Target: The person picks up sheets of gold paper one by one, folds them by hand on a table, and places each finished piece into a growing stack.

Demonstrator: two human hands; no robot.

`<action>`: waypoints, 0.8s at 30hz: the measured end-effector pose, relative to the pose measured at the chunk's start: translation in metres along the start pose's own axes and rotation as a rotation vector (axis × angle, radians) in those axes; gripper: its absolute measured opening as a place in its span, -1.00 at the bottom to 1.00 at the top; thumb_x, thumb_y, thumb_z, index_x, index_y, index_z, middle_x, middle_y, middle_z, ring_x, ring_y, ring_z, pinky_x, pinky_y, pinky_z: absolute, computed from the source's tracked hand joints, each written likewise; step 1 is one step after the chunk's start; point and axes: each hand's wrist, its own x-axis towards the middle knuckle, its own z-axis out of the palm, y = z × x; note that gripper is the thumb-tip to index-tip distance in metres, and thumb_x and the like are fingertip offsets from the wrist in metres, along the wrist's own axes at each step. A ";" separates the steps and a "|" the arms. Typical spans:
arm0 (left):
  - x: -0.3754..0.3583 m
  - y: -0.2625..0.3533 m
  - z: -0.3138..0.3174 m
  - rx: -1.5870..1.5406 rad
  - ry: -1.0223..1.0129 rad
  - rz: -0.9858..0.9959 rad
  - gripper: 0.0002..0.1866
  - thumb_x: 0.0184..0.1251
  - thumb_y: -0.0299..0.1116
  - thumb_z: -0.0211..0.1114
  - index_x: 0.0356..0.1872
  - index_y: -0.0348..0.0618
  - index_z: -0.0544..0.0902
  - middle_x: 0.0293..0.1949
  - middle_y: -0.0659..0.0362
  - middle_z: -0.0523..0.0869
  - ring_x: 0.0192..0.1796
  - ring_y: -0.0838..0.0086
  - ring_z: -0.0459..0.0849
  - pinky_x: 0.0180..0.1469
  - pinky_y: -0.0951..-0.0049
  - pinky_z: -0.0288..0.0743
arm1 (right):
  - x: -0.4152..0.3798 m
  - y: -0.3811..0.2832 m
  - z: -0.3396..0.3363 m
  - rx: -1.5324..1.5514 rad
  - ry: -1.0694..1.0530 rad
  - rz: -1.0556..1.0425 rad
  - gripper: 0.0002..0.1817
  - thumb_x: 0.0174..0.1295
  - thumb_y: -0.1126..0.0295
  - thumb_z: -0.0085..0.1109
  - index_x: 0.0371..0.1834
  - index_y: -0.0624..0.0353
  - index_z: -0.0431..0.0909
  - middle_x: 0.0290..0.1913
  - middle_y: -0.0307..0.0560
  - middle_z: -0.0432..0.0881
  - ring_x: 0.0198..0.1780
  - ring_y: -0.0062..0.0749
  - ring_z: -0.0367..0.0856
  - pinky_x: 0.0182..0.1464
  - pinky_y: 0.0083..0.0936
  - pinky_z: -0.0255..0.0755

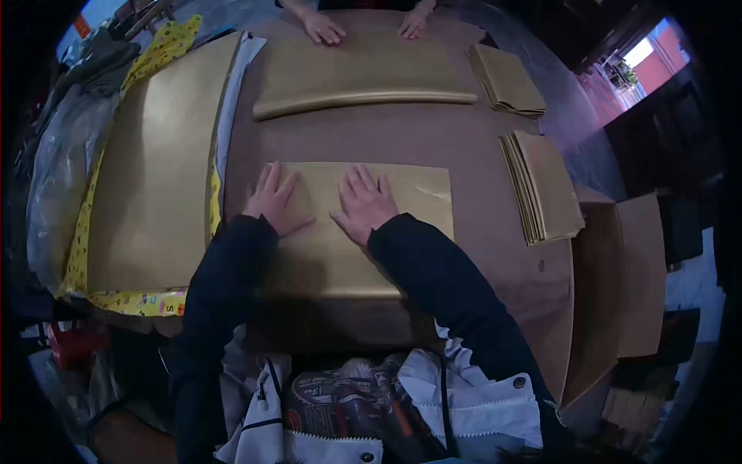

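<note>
A sheet of gold paper (421, 197) lies in front of me on the table, with a rounded fold along its near edge. My left hand (274, 203) rests flat on its left part, fingers spread toward the far edge. On the middle of the same sheet lies my right hand (365, 203), its fingers stretched out. Neither hand grips anything. My forearms cover parts of the sheet's near side. Across the table, another gold sheet (355, 69) has a rolled or folded near edge, and another person's two hands (325, 29) rest at its far side.
A large stack of gold sheets (162, 170) lies at the left on yellow patterned wrapping (77, 255). Two folded gold stacks (545, 185) (506, 77) sit along the table's right side. An open cardboard box (638, 271) stands by the right edge of the brown table (502, 271).
</note>
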 end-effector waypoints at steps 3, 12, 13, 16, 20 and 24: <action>0.000 0.002 0.002 0.018 0.038 -0.003 0.04 -0.10 0.27 0.42 0.44 0.09 0.23 0.50 -0.11 0.01 0.55 0.03 -0.09 0.38 -0.33 -0.02 | -0.003 0.007 0.002 0.028 0.026 0.005 -0.22 0.31 -0.08 -0.09 0.40 0.33 0.14 0.49 0.24 0.06 0.54 0.03 -0.06 0.44 0.16 -0.13; 0.002 -0.010 0.012 0.050 0.053 0.024 0.03 -0.08 0.25 0.42 0.44 0.06 0.22 0.50 -0.14 0.00 0.55 0.00 -0.08 0.35 -0.33 0.06 | -0.034 0.073 -0.023 0.015 -0.027 0.135 -0.20 0.33 -0.12 -0.16 0.45 0.30 0.12 0.54 0.15 -0.04 0.58 -0.05 -0.20 0.51 0.03 -0.24; 0.002 -0.010 0.013 0.045 0.056 0.022 0.04 -0.08 0.25 0.41 0.44 0.05 0.22 0.50 -0.15 -0.01 0.55 -0.01 -0.08 0.35 -0.33 0.06 | -0.039 0.081 -0.018 -0.025 0.034 0.101 -0.22 0.33 -0.13 -0.13 0.41 0.30 0.19 0.52 0.17 0.01 0.57 0.00 -0.18 0.50 0.06 -0.18; 0.002 -0.005 0.007 0.018 0.029 0.002 0.04 -0.08 0.26 0.41 0.44 0.02 0.21 0.49 -0.16 0.00 0.54 -0.02 -0.08 0.35 -0.31 0.08 | -0.049 0.083 -0.018 -0.067 0.040 0.003 -0.25 0.32 -0.14 -0.10 0.38 0.27 0.25 0.50 0.19 0.04 0.56 0.03 -0.14 0.47 0.09 -0.11; 0.009 -0.019 0.023 0.114 0.069 0.047 0.05 -0.06 0.28 0.38 0.43 -0.05 0.21 0.49 -0.16 0.01 0.54 -0.03 -0.07 0.35 -0.30 0.08 | -0.050 0.076 -0.014 -0.029 0.054 -0.051 -0.27 0.31 -0.15 -0.08 0.37 0.20 0.28 0.46 0.22 0.11 0.52 0.09 -0.06 0.44 0.11 -0.05; -0.002 0.008 0.001 0.190 -0.050 -0.078 -0.10 0.16 0.21 0.25 0.45 -0.02 0.18 0.51 -0.13 -0.01 0.54 0.02 -0.06 0.38 -0.28 0.04 | -0.047 0.080 -0.005 -0.070 0.078 -0.055 -0.26 0.32 -0.20 -0.16 0.41 0.07 0.26 0.49 0.12 0.11 0.53 0.06 -0.07 0.45 0.17 -0.15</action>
